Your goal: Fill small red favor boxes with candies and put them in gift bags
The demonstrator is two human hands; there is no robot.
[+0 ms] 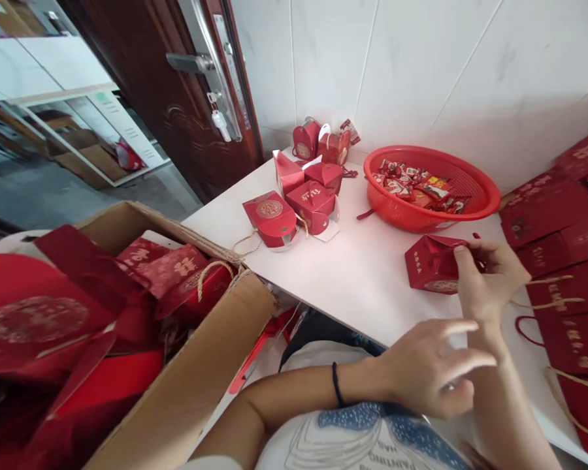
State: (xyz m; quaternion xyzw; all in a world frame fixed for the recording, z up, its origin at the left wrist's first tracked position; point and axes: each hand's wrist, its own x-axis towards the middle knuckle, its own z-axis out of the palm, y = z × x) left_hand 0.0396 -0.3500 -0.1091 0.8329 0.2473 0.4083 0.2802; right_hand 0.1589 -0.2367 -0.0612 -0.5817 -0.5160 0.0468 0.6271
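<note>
A small dark red box with gold print (428, 264) stands on the white table, in front of the red basket. My right hand (492, 274) holds its top right part between thumb and fingers. Nearer my body, my left hand (436, 369) hovers beside my right wrist, its fingers apart and nothing visible in them. The red plastic basket (396, 212) holds many small wrapped sweets (411, 186). Several red gift boxes (313, 196) sit in a group farther left on the table, one with a cord handle (272, 215) at the front.
An open cardboard carton (215, 352) full of red boxes and bags stands at the left. Rows of red boxes (568, 281) line the right side of the white table (343, 287). Behind are a tiled wall (411, 59) and a brown door (176, 98) with keys.
</note>
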